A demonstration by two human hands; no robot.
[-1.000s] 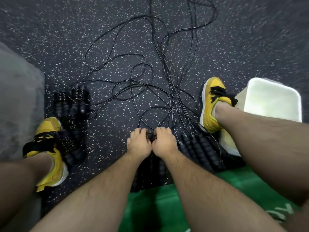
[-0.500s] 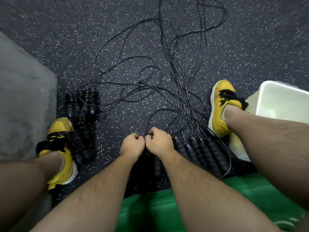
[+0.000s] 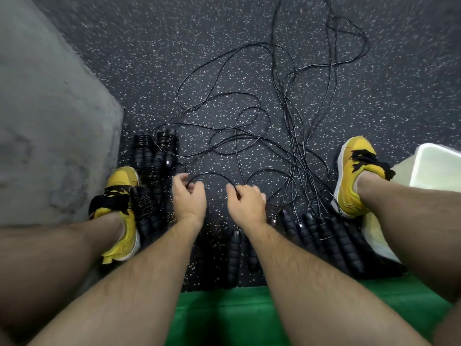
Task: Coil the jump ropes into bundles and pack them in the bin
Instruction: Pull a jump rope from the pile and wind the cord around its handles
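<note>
Left hand (image 3: 189, 196) and right hand (image 3: 245, 203) each pinch one black cord (image 3: 212, 174) arcing between them. Coiled bundles (image 3: 154, 171) lie just left; loose handles (image 3: 324, 236) and the bin (image 3: 421, 166) right; tangled ropes (image 3: 287, 136) lie beyond.

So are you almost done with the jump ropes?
Not nearly. A few coiled bundles lie by the left shoe. The left hand and right hand pinch one cord. A big tangle waits on the floor, and no rope shows in the white bin.
</note>
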